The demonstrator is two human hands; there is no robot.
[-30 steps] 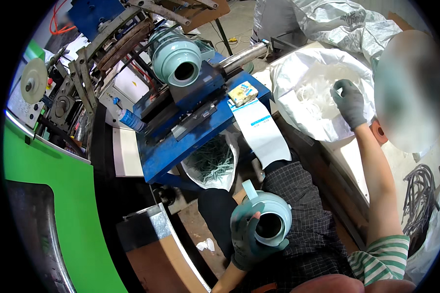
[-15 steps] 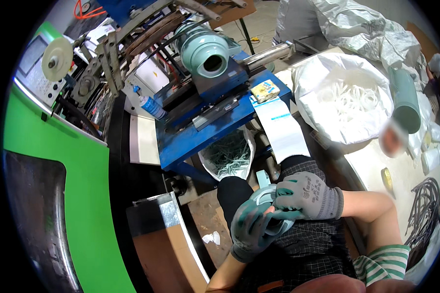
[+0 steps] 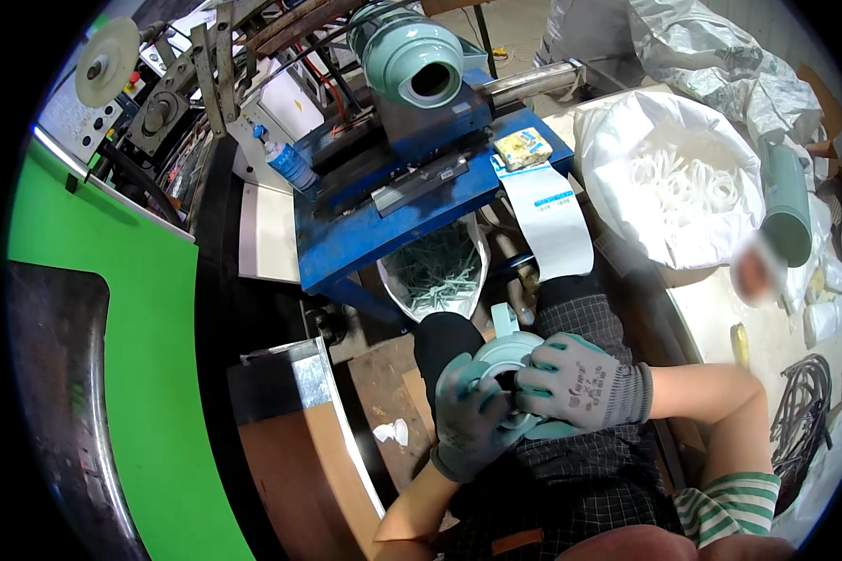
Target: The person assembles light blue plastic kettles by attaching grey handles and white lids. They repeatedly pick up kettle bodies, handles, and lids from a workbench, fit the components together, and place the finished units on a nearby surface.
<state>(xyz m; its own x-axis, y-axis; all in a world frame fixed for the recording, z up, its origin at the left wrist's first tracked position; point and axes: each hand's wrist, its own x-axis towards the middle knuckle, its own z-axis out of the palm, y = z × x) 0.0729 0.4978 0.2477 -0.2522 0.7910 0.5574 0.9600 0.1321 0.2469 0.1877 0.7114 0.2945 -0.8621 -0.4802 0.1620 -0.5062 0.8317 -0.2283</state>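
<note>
A pale green plastic pipe fitting point(image 3: 503, 352) rests over my lap, its round opening tilted up toward me and a short branch sticking out on the far side. My left hand point(image 3: 468, 411), in a grey glove with green fingers, is closed round its near left rim. From the right, my right hand point(image 3: 571, 381), gloved the same way, curls its fingers over the rim into the opening. The fingertips of both hands meet near the dark hole, where they are partly hidden.
Ahead stands a blue bench point(image 3: 365, 252) bearing a large green pipe fitting point(image 3: 416, 61), a bottle point(image 3: 290, 166) and a paper sheet point(image 3: 550, 220). Beneath it is a bag of green scraps point(image 3: 440, 280). At right, a white sack point(image 3: 617, 206) holds white rings. A green machine point(image 3: 150, 355) stands left.
The fitting has turned in my hands, so its round opening shows more plainly. My left fingers have shifted up along its rim. The whole view has moved slightly.
</note>
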